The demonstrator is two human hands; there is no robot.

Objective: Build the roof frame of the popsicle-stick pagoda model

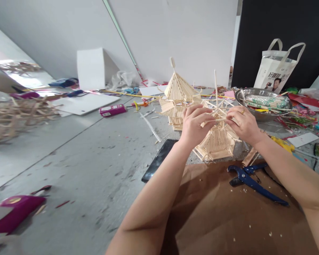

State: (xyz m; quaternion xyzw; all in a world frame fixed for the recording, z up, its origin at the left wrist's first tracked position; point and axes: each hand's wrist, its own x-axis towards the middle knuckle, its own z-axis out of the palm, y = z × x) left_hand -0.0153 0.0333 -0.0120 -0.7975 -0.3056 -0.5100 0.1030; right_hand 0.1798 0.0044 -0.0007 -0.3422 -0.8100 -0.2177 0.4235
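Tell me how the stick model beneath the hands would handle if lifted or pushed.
The stick model is probably light for its size, being built of thin sticks. Its slender upright stick rises well above the rest, so a knock might snap or loosen it. With its flared base, it would likely slide before tipping.

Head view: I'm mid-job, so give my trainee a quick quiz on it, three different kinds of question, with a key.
1. True or false: the blue cutter lies on the brown sheet.
2. Which wears the ring, the left hand or the right hand?
3. Fill in: as seen here, the peaked stick model stands ____ the stick model at the hands.

Key: 1 true; 2 the right hand; 3 behind.
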